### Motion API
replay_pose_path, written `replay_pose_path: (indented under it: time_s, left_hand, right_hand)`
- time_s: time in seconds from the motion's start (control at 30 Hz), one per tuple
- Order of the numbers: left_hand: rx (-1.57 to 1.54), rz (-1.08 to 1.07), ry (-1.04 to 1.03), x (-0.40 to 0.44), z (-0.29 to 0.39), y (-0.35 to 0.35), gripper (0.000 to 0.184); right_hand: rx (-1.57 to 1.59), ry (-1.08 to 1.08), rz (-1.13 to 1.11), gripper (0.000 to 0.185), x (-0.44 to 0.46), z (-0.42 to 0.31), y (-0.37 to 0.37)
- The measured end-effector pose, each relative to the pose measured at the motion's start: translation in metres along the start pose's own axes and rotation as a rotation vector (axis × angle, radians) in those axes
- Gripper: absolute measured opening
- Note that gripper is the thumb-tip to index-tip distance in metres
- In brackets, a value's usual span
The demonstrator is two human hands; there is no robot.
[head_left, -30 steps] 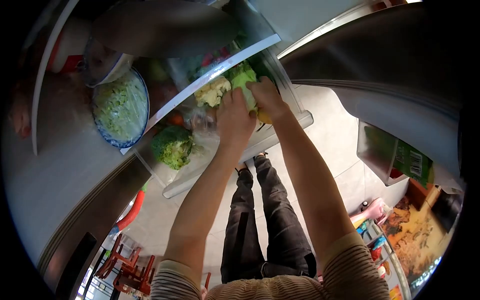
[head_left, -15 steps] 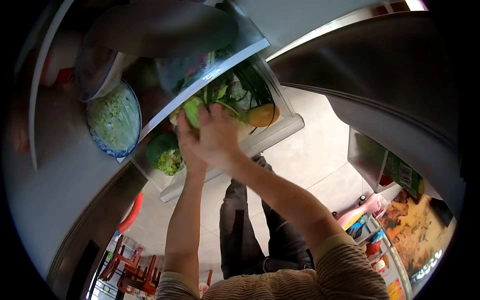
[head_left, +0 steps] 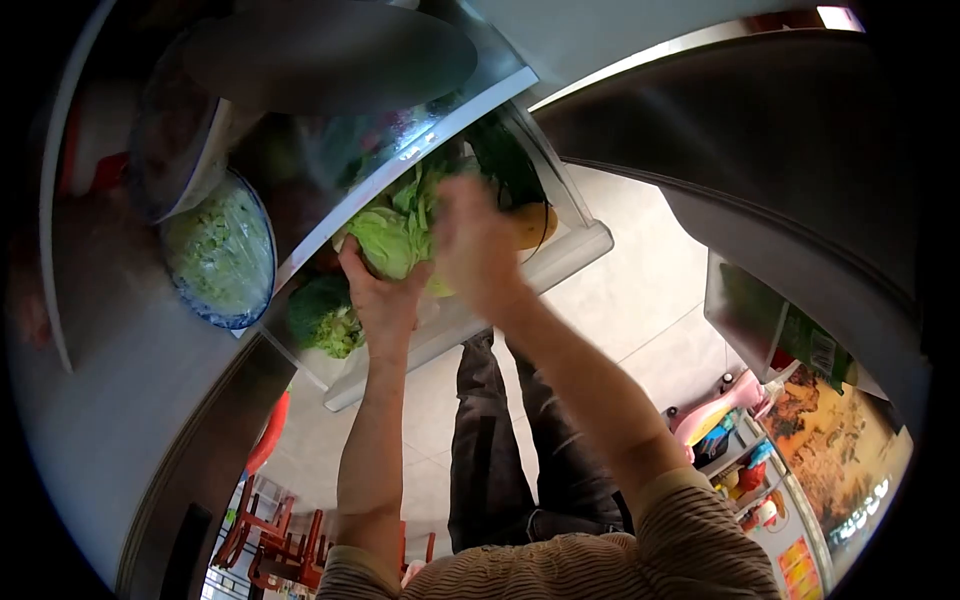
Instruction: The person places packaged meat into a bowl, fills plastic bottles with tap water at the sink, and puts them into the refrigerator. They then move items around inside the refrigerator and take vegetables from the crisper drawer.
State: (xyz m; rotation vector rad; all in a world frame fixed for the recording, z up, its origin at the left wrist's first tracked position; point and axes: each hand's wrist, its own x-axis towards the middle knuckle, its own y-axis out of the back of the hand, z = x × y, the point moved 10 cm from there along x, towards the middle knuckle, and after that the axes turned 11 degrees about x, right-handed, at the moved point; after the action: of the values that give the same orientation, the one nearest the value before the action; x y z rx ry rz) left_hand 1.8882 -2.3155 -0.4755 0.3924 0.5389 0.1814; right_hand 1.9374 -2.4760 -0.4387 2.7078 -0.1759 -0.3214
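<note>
My left hand (head_left: 384, 302) is wrapped around the lower side of a pale green head of cabbage (head_left: 388, 240) in the pulled-out fridge drawer (head_left: 572, 252). To its right, my right hand (head_left: 474, 240) is raised over the drawer beside the cabbage's leaves, smeared by motion, so its fingers cannot be made out. Broccoli (head_left: 318, 300) and a frilly light green vegetable (head_left: 338, 333) lie at the drawer's left end. An orange-yellow vegetable or fruit (head_left: 535, 226) sits at the right end, near dark green produce.
A glass shelf with a pale front edge (head_left: 400, 163) overhangs the back of the drawer. On it stands a blue-rimmed bowl (head_left: 272, 262) under plastic wrap. The dark fridge door (head_left: 740, 130) is swung out at the right. Red chairs (head_left: 285, 545) stand at the lower left.
My hands have moved apart. The left now cups the cabbage from below, leaving more of it showing, while the right has shifted right and away from it.
</note>
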Motion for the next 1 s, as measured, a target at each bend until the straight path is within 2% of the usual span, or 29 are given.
replay_pose_path:
  time_s: [0.07, 0.13, 0.23, 0.33, 0.37, 0.4, 0.43, 0.5, 0.6, 0.73, 0.83, 1.0]
  left_hand:
    - [-0.020, 0.013, 0.032, 0.001, -0.009, 0.002, 0.078]
    - [-0.007, 0.033, -0.024, -0.002, 0.002, 0.003, 0.078]
    - [0.026, 0.026, -0.009, -0.003, -0.009, 0.006, 0.076]
    - [0.094, 0.015, -0.152, -0.004, -0.006, 0.006, 0.076]
    - [0.227, 0.031, -0.219, -0.011, 0.000, 0.006, 0.074]
    - [0.360, 0.057, -0.284, -0.018, 0.009, 0.006, 0.073]
    - [0.459, 0.058, -0.360, -0.024, 0.017, 0.004, 0.072]
    - [0.563, 0.103, -0.523, -0.037, 0.034, 0.002, 0.071]
    - [0.635, 0.086, -0.529, -0.040, 0.032, 0.000, 0.073]
    - [0.552, 0.095, -0.559, -0.044, 0.032, 0.004, 0.071]
    - [0.507, 0.038, -0.445, -0.039, 0.026, 0.004, 0.072]
    - [0.272, 0.109, -0.321, -0.034, 0.008, 0.016, 0.075]
  right_hand:
    - [-0.159, 0.081, 0.167, 0.023, 0.027, 0.019, 0.030]
    - [-0.511, -0.237, -0.280, 0.020, 0.050, 0.064, 0.002]
    - [-0.710, -0.274, -0.649, 0.021, 0.055, 0.102, -0.039]
    - [-0.679, -0.027, -0.526, 0.026, 0.063, 0.101, -0.064]
    - [-0.443, -0.042, -0.452, 0.032, 0.064, 0.106, -0.066]
    - [-0.079, -0.158, -0.439, 0.034, 0.062, 0.114, -0.069]
    - [0.013, -0.199, -0.458, 0.034, 0.058, 0.121, -0.071]
    - [-0.086, -0.199, -0.528, 0.034, 0.050, 0.126, -0.067]
    - [-0.254, -0.162, -0.542, 0.034, 0.048, 0.117, -0.059]
    - [-0.428, -0.149, -0.545, 0.034, 0.049, 0.111, -0.059]
    - [-0.501, -0.173, -0.562, 0.034, 0.054, 0.109, -0.056]
    - [-0.593, -0.245, -0.625, 0.034, 0.063, 0.110, -0.058]
